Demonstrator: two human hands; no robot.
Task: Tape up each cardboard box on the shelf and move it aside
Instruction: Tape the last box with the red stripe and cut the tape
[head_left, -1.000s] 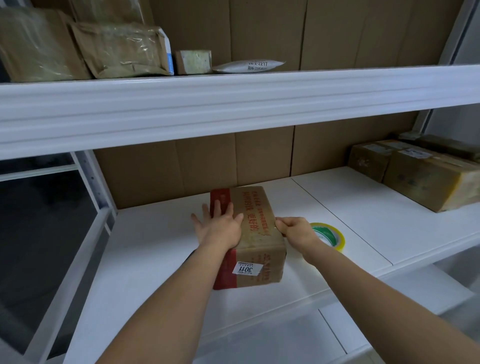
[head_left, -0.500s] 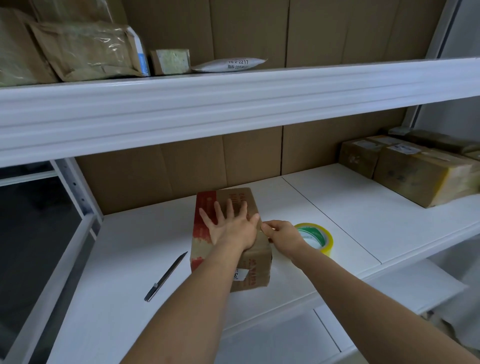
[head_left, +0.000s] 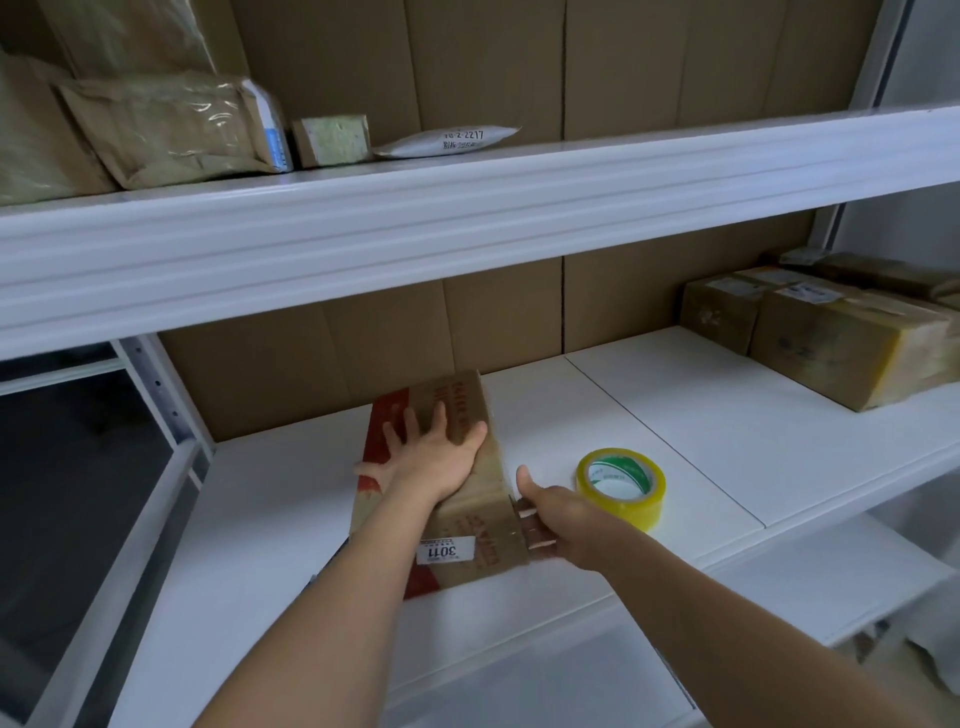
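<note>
Head view: on the middle shelf (head_left: 675, 415), left hand (head_left: 436, 457) presses flat atop the cardboard box (head_left: 467, 525); right hand (head_left: 558, 519), fingers curled, grips its near corner. Uneven pressure could wrinkle the tape or slide the box into the tape roll (head_left: 621, 486).

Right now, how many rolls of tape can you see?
1: the yellow tape roll lies flat on the white shelf, right of the cardboard box. Others may be out of view.
</note>
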